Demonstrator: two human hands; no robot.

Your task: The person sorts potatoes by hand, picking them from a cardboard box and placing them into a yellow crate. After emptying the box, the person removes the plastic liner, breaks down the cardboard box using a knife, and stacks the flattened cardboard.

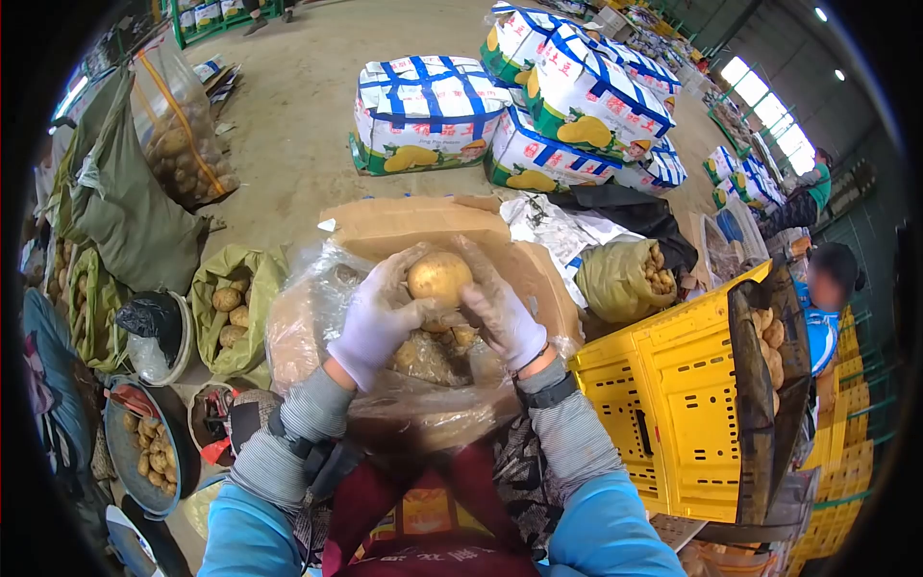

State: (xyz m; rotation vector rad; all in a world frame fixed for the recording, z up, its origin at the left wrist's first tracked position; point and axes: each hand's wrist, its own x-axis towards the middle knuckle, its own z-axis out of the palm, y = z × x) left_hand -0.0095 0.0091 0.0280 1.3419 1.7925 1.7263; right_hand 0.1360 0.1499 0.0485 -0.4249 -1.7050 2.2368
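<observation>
A large round potato (pixel 439 279) is held up between both hands above an open cardboard box (pixel 413 223) lined with clear plastic. My left hand (pixel 380 313), in a dirty white glove, curls its fingers and thumb around the potato's left side. Pressed to the right side of it are the fingers of my right hand (pixel 505 313), gloved the same way. Below the hands, more potatoes (pixel 423 358) lie in the box, partly under the plastic and partly hidden by the gloves.
Yellow plastic crates (pixel 663 404) stand at the right, close to my right forearm. To the left are a green sack of potatoes (pixel 231 303) and a round tub of small potatoes (pixel 144 452). White-and-blue potato bags (pixel 428 115) are stacked ahead. A person in blue (pixel 817 317) sits beyond the crates.
</observation>
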